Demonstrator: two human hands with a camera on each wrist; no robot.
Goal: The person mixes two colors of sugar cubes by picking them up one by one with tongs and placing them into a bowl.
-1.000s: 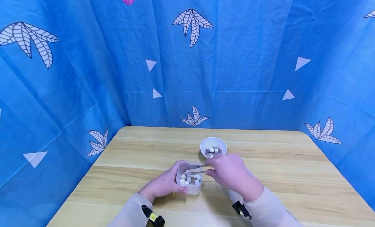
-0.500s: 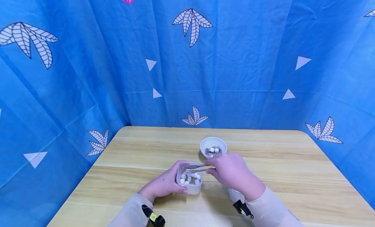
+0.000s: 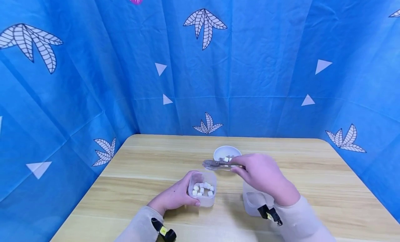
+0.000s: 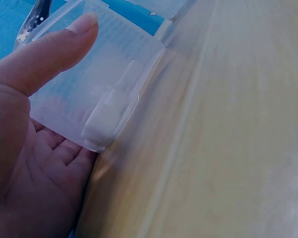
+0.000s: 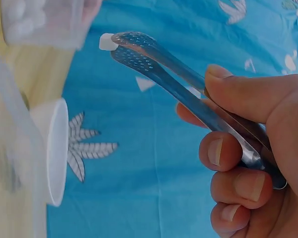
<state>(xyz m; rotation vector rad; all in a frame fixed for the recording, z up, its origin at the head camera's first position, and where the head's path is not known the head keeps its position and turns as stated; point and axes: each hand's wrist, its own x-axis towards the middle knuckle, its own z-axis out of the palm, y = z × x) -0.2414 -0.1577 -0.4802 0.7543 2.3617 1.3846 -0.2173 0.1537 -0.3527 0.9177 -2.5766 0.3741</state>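
My left hand [image 3: 175, 196] grips a clear square plastic container [image 3: 206, 201], its thumb along the near side. Several small white marshmallow-like pieces [image 3: 201, 190] lie in the bottom of it. Metal food tongs [image 3: 215, 165] are in my right hand [image 3: 260, 172], above and beyond the container. In the right wrist view the tips of the tongs [image 5: 174, 82] pinch one white piece [image 5: 107, 42]. Behind the tongs stands a white bowl [image 3: 225, 150], holding brownish and white pieces; its near part is partly covered by tongs and hand.
A second clear plastic container [image 3: 251, 206] stands beneath my right wrist, partly hidden by it. All of this is on a light wooden table [image 3: 150, 155]. A blue patterned curtain [image 3: 259, 78] hangs behind and at both sides.
My right hand has lifted the tongs out of the left container and moved them up, toward the bowl. More of the second container shows. The left hand stays in place.
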